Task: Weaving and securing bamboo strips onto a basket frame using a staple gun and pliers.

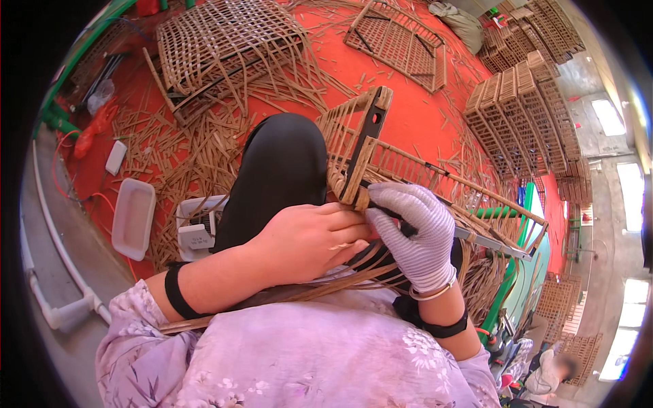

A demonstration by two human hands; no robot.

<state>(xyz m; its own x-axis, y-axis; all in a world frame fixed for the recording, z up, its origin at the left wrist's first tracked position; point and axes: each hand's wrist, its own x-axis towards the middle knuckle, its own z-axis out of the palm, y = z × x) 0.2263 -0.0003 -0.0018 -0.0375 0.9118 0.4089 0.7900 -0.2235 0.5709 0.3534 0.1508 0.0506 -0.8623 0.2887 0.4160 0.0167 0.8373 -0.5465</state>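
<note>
A rattan frame (pixel 435 170) with brown wrapped strips and dark metal bars lies across my lap, its near corner between my hands. My bare left hand (pixel 309 241) is closed at that corner, fingers pressed together against its underside. My right hand (pixel 418 234), in a white striped glove, pinches the wrapped corner from the other side. Something dark shows in the gap of its grip; I cannot tell if it is part of the frame. Loose rattan strips (pixel 367 272) run below both hands, some passing under my left forearm.
A half-woven rattan panel (pixel 231 47) and an open frame (pixel 398 44) lie on the red floor (pixel 326 41) among scattered strip offcuts (pixel 177 156). To my left are a white tray (pixel 134 221) and a white bin (pixel 194 238). Stacked frames (pixel 520 122) stand right; another person (pixel 547 374) sits lower right.
</note>
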